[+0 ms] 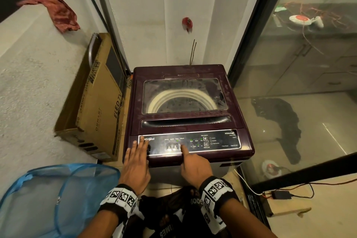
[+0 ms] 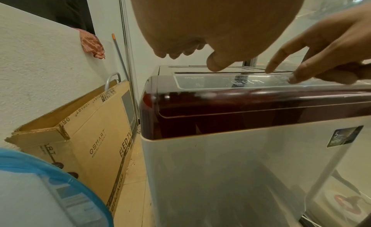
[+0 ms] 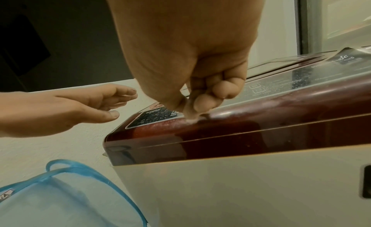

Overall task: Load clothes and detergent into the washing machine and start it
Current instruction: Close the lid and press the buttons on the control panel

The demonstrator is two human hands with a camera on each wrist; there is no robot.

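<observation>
The washing machine [image 1: 185, 114] stands in front of you, between a wall on your left and a glass partition [image 1: 301, 75] on your right. Its maroon top carries a closed lid [image 1: 183, 94] with a clear window; the pale drum rim shows through it, but any load inside cannot be made out. A flat cardboard TV box [image 1: 96, 106] leans against the wall just beside the machine's left side. A blue mesh laundry basket [image 1: 58, 199] sits on the floor at your lower left, near the box. A reddish cloth [image 1: 58, 9] hangs over the ledge at the upper left.

The control panel [image 1: 212, 141] runs along the machine's front edge, with green indicator lights lit near its middle.

Your left hand [image 1: 135, 162] hovers over the panel's left end, fingers straight and spread, holding nothing; the wrist views show a gap between it and the surface. Your right hand [image 1: 193, 164] has its index finger [image 1: 183, 149] extended onto a button in the panel's middle, the other fingers curled into the palm. The two hands are apart.
</observation>
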